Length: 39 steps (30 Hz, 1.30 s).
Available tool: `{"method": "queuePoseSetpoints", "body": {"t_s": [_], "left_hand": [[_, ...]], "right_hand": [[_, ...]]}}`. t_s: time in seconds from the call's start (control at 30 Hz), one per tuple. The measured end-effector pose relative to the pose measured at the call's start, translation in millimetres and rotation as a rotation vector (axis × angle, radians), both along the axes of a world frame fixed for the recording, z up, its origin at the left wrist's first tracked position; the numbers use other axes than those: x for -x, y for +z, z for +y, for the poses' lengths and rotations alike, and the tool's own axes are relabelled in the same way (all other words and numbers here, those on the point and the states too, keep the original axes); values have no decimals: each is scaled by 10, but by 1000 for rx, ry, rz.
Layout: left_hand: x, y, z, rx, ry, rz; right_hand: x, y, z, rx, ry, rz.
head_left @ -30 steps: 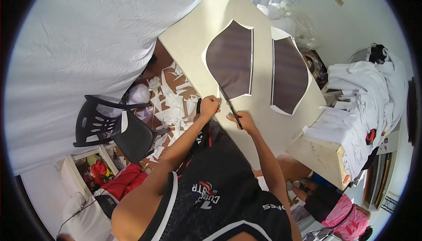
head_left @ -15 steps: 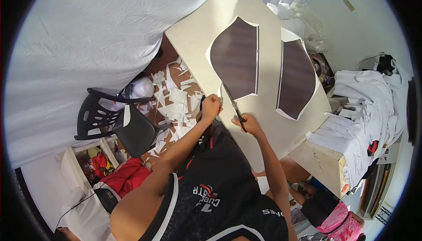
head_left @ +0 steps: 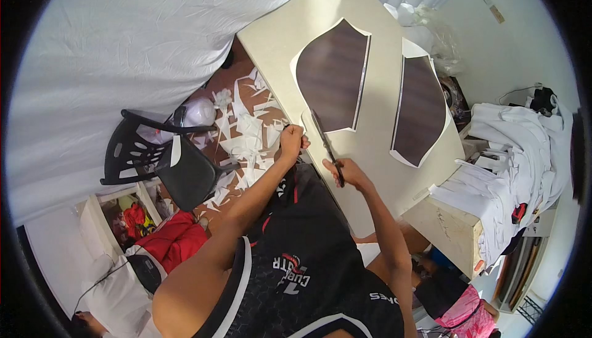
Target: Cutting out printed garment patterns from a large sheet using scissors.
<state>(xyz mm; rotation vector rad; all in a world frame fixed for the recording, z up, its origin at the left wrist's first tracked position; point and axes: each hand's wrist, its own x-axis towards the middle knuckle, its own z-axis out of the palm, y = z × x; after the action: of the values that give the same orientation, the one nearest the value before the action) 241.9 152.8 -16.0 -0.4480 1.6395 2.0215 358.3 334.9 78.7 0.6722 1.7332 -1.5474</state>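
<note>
My right hand (head_left: 348, 173) grips a pair of black-handled scissors (head_left: 331, 152); their blades reach up to the lower left edge of a dark brown panel with a white margin (head_left: 335, 79). That panel lies flat on the pale table. Closed fingers of my left hand (head_left: 293, 144) are at the table's left edge, below a narrow white strip (head_left: 306, 119) beside the panel. The strip seems to run into those fingers, though the grip itself is partly hidden. A second dark brown panel (head_left: 421, 107) rests farther right, apart from both hands.
White offcuts (head_left: 245, 140) litter the floor left of the table (head_left: 376, 193). A black chair (head_left: 185, 168) stands beyond them. White cloth (head_left: 509, 131) is piled at the right, above a wooden box (head_left: 447, 221). Other people sit at lower left (head_left: 132, 276) and lower right (head_left: 459, 307).
The view has shifted slightly. My left hand has moved a little left, and the scissors stay in my right hand beside the panel's lower left edge.
</note>
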Motion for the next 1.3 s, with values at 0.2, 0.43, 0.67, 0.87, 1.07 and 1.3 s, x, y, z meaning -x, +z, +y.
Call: {"method": "queuePoseSetpoints", "body": {"t_s": [0.2, 0.43, 0.67, 0.87, 1.07, 1.3], "left_hand": [[17, 19, -16, -42, 29, -55], [60, -12, -56, -27, -26, -85], [72, -121, -85, -69, -32, -81], [34, -52, -115, -108, -19, -72], [1, -27, -119, -118, -27, -15], [33, -16, -119, -102, -30, -6]], "right_hand": [[154, 144, -1, 30, 37, -41], [-285, 77, -262, 274, -73, -112], [-97, 184, -114, 152, -144, -58], [394, 43, 86, 4, -78, 22], [494, -82, 82, 11, -85, 35], [536, -202, -23, -2, -133, 116]]}}
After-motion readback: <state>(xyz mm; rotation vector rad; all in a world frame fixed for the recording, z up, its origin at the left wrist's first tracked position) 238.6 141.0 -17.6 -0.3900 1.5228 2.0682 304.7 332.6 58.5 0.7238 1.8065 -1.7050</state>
